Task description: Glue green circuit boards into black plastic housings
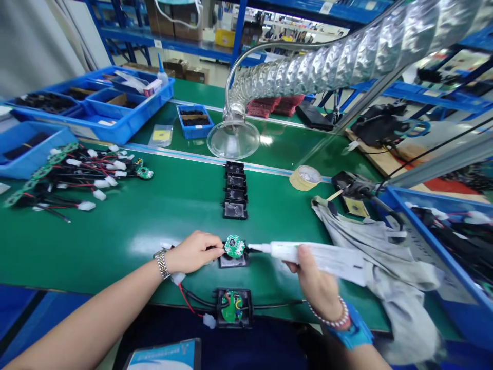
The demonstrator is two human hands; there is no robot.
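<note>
A: So where's the round circuit board (233, 246), and who's got it?

B: A bit in from the near edge of the desk (115, 262), around the middle, over a black tray (233, 262). The left hand (196, 252) has thumb and forefinger almost together at the board's left rim. Actually gripping it or just steadying it? Can't tell from this angle.

A: And the other one?

B: Right hand (316, 280) is wrapped snugly round a white tube (339, 262). Long axis runs roughly along the near edge, nozzle (260, 247) pointing left at the board's right rim. Tip's just beside it; touching or not is hard to call.

A: So left hand's nearer the board?

B: Yep, easily. Right hand sits back along the tube, toward the desk's right edge. There's also an uncovered black case (249, 311) at the near edge.
</note>
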